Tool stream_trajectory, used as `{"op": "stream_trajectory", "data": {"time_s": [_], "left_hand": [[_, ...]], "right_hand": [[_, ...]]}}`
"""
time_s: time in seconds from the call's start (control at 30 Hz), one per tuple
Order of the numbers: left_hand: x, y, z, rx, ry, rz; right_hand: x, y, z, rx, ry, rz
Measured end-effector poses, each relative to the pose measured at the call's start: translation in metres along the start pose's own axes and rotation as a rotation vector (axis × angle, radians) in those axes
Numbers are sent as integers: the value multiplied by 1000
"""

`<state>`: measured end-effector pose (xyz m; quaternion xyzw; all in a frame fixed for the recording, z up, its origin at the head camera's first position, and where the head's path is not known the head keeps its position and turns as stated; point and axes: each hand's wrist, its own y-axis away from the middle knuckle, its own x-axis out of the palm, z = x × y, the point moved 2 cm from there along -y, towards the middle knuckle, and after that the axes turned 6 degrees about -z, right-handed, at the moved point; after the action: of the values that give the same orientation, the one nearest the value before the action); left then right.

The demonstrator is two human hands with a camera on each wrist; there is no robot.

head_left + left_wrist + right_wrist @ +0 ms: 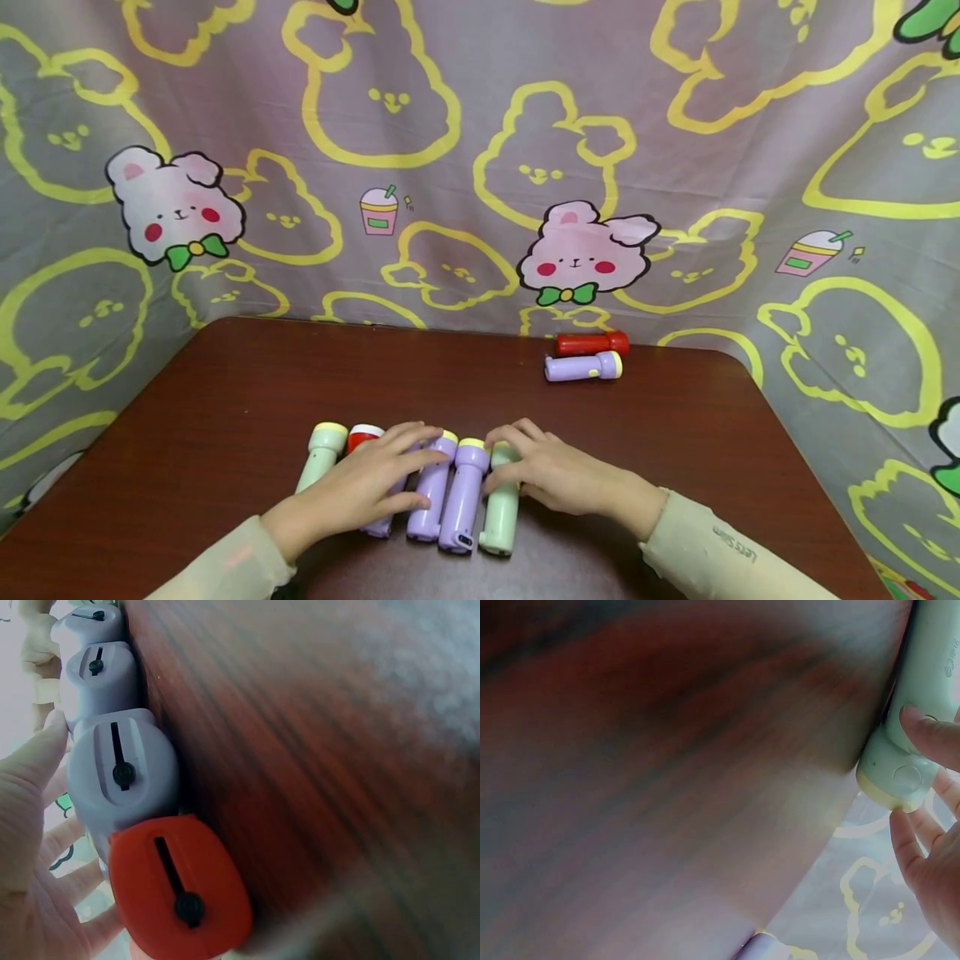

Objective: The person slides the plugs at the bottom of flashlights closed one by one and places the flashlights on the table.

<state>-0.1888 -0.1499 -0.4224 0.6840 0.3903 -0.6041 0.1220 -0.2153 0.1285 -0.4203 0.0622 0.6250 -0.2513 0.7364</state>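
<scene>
A row of flashlights lies side by side near the front of the table. My left hand point(360, 483) lies across its left part, fingers spread and fairly straight over a purple flashlight point(432, 492). Partly hidden beneath that hand is a red flashlight point(364, 435); its end with a black slot point(180, 892) shows in the left wrist view. A pale green flashlight point(321, 458) forms the left end. My right hand point(562, 471) holds another pale green flashlight point(501, 512) at the right end, thumb on its body and fingers around its head point(896, 776). Beside it lies a purple flashlight point(463, 500).
Toward the back right of the brown table point(337, 367), a red flashlight point(585, 344) and a purple flashlight point(577, 367) lie sideways, close together. A patterned curtain point(450, 192) hangs behind the table's back edge.
</scene>
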Motion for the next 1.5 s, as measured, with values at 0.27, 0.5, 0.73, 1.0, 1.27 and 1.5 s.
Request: {"op": "stream_trajectory", "data": {"time_s": [0.27, 0.5, 0.73, 1.0, 1.27, 1.5], "left_hand": [[0, 0, 0, 15, -17, -1], [3, 0, -4, 42, -11, -10], [8, 2, -12, 18, 12, 65], [11, 0, -16, 16, 26, 117], [15, 1, -17, 23, -2, 152], [16, 2, -16, 28, -12, 147]], "right_hand": [[-2, 1, -1, 9, -12, 13], [-3, 3, -4, 86, -20, 43], [-5, 7, -10, 129, -6, 31], [-14, 21, -25, 215, -8, 1], [-24, 39, -44, 259, 7, -88], [-32, 52, -70, 319, 56, -193]]}}
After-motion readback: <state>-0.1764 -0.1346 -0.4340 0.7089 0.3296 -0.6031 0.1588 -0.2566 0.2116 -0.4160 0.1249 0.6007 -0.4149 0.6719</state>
